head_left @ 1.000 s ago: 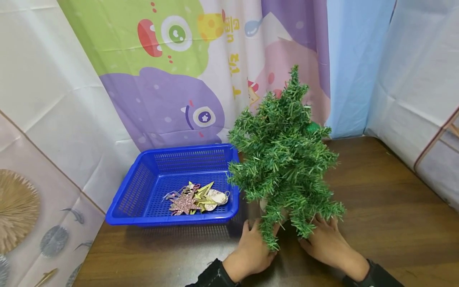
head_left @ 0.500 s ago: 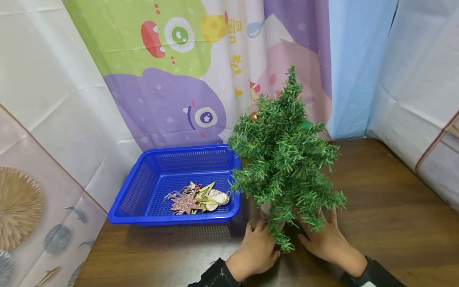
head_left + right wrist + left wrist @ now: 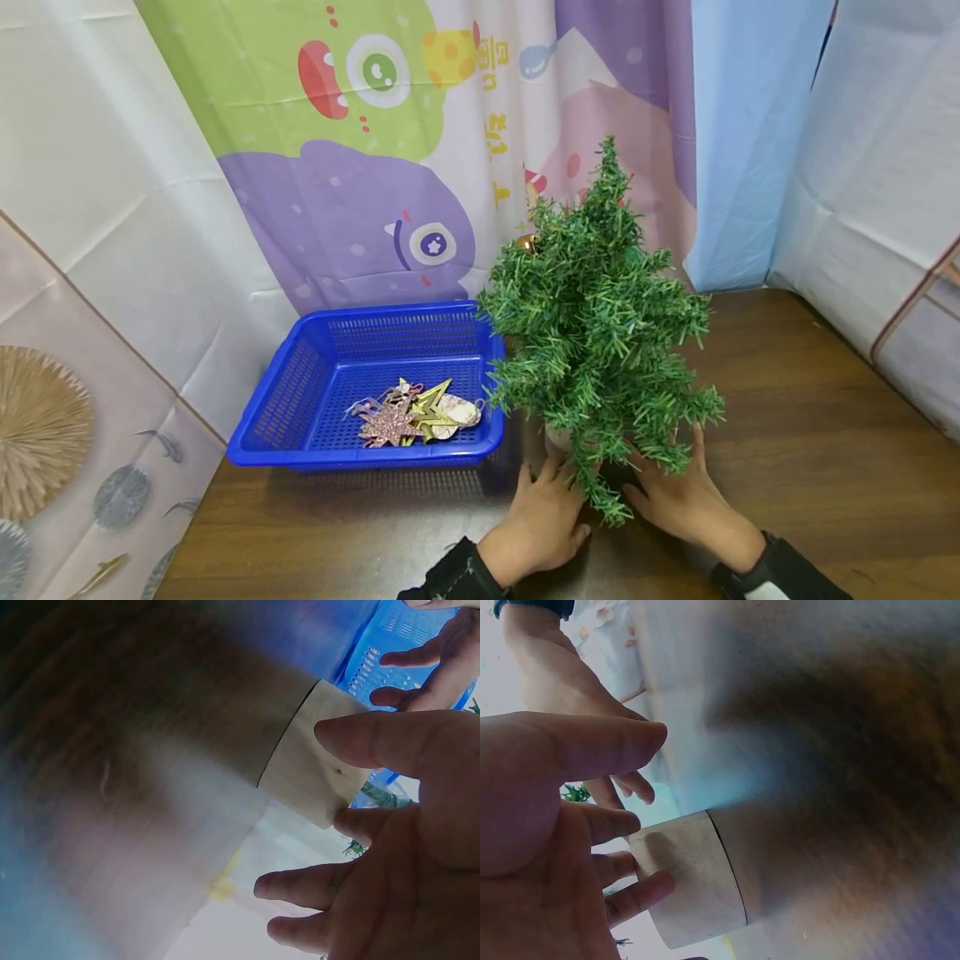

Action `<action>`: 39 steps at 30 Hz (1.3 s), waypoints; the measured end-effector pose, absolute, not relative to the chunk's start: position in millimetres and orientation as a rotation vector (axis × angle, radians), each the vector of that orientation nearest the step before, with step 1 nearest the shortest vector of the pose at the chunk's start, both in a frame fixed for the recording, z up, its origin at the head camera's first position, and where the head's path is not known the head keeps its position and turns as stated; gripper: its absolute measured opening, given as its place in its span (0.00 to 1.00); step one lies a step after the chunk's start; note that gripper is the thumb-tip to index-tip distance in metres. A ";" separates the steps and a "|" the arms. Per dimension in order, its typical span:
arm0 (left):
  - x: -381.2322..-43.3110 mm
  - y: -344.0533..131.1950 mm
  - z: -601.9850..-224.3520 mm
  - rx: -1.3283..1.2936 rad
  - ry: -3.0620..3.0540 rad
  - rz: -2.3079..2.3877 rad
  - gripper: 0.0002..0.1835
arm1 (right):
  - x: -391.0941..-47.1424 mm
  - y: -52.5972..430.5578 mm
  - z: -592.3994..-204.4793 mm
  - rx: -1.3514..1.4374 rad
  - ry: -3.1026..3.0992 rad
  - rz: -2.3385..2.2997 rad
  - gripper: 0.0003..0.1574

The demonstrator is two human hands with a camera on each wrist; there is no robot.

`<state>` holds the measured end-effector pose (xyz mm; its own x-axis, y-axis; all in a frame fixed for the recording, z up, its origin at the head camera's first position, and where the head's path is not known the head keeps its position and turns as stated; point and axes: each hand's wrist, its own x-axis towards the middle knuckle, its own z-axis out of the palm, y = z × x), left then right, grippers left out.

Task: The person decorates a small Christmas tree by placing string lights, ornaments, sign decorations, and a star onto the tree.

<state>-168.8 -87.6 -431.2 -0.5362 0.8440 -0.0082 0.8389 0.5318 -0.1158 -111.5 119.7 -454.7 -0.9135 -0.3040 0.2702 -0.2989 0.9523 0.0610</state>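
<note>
A small green artificial Christmas tree (image 3: 600, 325) stands upright on a pale wooden base (image 3: 697, 877). A copper-coloured ball (image 3: 527, 242) and a partly hidden green ball (image 3: 636, 255) show among its far branches. My left hand (image 3: 540, 521) is at the base's left, fingertips touching its side and thumb held apart. On the other side is my right hand (image 3: 693, 508), fingers spread, with its thumb and index finger at the base in the right wrist view; whether they press on it I cannot tell. Branches cover some right fingers in the head view.
Left of the tree, a blue plastic basket (image 3: 360, 458) holds a pink glitter star (image 3: 390, 422), a gold star (image 3: 433, 406) and other ornaments. A wooden table (image 3: 810, 467) lies beneath. Printed curtains (image 3: 352, 217) hang behind and at both sides.
The tree has turned: the copper ball has come into sight at left and the green ball has shifted left. Both hands stay by the base; the right fingers shift slightly.
</note>
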 end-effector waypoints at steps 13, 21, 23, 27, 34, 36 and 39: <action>-170.6 -102.3 -416.6 -1.564 -2.752 0.230 0.30 | -105.5 116.1 -451.7 0.321 -2.915 0.163 0.28; -171.4 -147.0 -350.4 -1.576 -2.711 0.130 0.34 | -93.1 118.1 -439.1 0.213 -2.956 0.312 0.35; -183.0 -157.1 -331.3 -1.542 -2.727 0.092 0.34 | -91.4 120.0 -437.1 0.215 -2.938 0.328 0.36; -221.8 -174.2 -298.9 -1.419 -2.842 0.018 0.32 | -89.8 122.0 -435.5 0.219 -2.922 0.341 0.36; -294.7 -197.2 -268.5 -1.164 -3.150 0.072 0.32 | -89.6 122.3 -435.2 0.210 -2.940 0.381 0.40; -310.7 -200.2 -267.7 -1.129 -3.225 0.088 0.32 | -89.7 121.9 -434.9 0.200 -2.946 0.383 0.39; -329.5 -202.0 -271.9 -1.117 -3.317 0.061 0.33 | -89.4 121.1 -434.9 0.181 -2.957 0.383 0.36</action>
